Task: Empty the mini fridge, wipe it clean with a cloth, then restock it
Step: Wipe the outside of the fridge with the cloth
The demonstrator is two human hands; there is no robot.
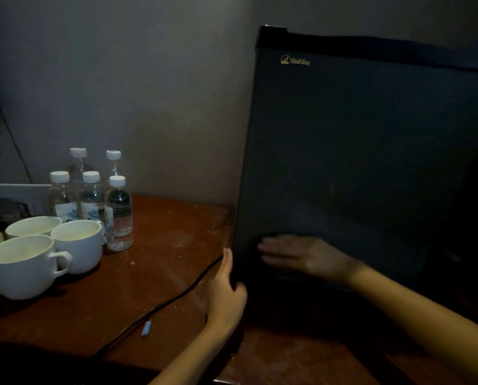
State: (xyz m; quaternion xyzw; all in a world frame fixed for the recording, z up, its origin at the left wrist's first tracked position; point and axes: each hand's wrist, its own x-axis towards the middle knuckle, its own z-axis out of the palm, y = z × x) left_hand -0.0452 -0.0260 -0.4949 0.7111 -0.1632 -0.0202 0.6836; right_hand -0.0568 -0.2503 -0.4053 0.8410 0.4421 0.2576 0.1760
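A dark grey mini fridge (357, 148) stands on a brown wooden table (162, 259), its door closed and facing me. My left hand (226, 290) grips the door's lower left edge, fingers reaching behind it and thumb on the front. My right hand (301, 255) lies flat on the lower part of the door with straight fingers. Several small water bottles (93, 195) with white caps stand in a group at the left on the table. No cloth is in view.
Three white cups (46, 251) sit in front of the bottles at the left. A black cable (171, 298) runs across the table from the fridge's lower left corner toward the front edge. A small blue object (146, 328) lies beside it. A wall stands close behind.
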